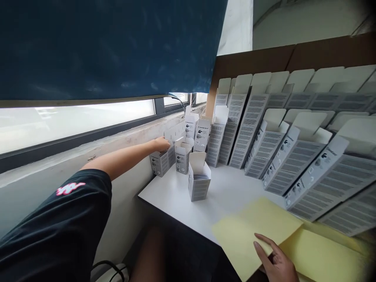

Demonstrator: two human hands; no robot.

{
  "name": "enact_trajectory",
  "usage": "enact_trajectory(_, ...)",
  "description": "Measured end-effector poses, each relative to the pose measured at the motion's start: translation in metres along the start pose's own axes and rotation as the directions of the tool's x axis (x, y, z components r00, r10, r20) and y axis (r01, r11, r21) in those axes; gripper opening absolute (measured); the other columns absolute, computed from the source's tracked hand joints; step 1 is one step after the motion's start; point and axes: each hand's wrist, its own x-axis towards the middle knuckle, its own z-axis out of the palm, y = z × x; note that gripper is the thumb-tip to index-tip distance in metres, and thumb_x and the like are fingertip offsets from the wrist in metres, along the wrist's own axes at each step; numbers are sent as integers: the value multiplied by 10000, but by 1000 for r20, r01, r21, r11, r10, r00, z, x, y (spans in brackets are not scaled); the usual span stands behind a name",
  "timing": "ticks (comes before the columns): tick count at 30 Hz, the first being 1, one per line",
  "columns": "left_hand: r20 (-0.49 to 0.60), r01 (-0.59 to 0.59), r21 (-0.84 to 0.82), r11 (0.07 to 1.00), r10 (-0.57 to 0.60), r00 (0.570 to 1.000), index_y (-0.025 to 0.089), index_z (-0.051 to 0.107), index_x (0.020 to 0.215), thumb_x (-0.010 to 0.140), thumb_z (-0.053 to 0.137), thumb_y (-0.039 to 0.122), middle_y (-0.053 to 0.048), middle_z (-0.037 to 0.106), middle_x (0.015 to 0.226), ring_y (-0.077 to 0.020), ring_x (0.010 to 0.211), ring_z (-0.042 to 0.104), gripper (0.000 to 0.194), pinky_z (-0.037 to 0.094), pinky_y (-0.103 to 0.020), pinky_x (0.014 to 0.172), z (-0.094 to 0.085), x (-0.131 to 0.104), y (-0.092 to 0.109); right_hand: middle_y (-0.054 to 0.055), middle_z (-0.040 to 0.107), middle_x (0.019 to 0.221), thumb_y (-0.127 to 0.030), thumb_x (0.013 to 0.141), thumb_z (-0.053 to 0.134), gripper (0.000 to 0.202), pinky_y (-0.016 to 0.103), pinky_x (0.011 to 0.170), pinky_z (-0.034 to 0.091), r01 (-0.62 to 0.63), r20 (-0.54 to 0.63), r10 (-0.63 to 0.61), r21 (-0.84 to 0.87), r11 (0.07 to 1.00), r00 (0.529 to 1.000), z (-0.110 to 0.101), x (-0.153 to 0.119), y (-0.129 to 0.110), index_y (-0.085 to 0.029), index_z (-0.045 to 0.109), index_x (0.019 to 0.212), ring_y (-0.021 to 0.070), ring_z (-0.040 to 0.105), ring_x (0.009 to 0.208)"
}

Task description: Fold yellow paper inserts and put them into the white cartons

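My left hand (162, 145) is stretched out to the far left end of the white table (164, 197). Its curled fingers are at the top of a small grey-and-white carton (160, 164) by the wall; the fingertips are partly hidden. Near the front edge, my right hand (277, 263) pinches a pale yellow sheet (246, 231), slightly blurred, between thumb and fingers. Between the hands stands one open-topped carton (199, 186) with its flap up and what look like papers inside. Another open carton (182, 158) stands close to my left hand.
Many upright cartons (296, 150) with raised flaps stand stacked in rows on the right, before brown cardboard (255, 62). More yellow material (329, 250) lies at the lower right. A dark blue panel (111, 51) hangs overhead, and a window ledge (126, 150) runs along the left.
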Motion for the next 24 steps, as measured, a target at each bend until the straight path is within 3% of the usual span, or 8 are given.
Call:
enact_trajectory(4,92,-8,109,994,-2,996,142,657,598,600,681,90,-53,644,589,-268,824,662,57,500,-358,880,-5,-13,10,-85,253,541,-615,744,622,587,269,510,315,18,2,-18,5,1000,1000,0,-1,-3,-146,733,1079,126,308,488)
enact_trajectory(9,204,-50,185,982,11,979,126,679,560,550,665,101,-49,613,514,-207,591,601,30,487,-299,658,-18,-49,31,-82,260,521,-628,751,600,583,278,514,326,11,26,-10,-43,999,1000,-1,0,-2,-175,731,1093,139,328,473)
enact_trajectory(13,189,-84,223,971,42,981,133,737,669,593,662,163,-79,684,619,-216,624,628,110,458,-283,625,-20,-68,61,-77,283,510,-625,768,593,564,284,522,354,-12,42,16,-109,994,999,-5,1,-1,-203,729,1115,149,361,469)
enact_trajectory(19,101,-150,280,948,126,987,145,767,901,642,711,155,-135,756,934,-278,813,690,265,485,-302,679,-12,-49,87,-72,318,500,-644,766,588,581,295,543,383,1,50,5,-114,994,999,-6,0,0,-204,727,1119,158,390,475)
enact_trajectory(24,38,-198,286,938,195,980,130,761,942,691,719,115,-149,759,958,-277,823,701,256,503,-310,685,-7,-30,95,-80,292,512,-658,734,591,612,290,523,344,15,22,-14,-61,998,1000,-1,0,3,-185,729,1097,149,351,477)
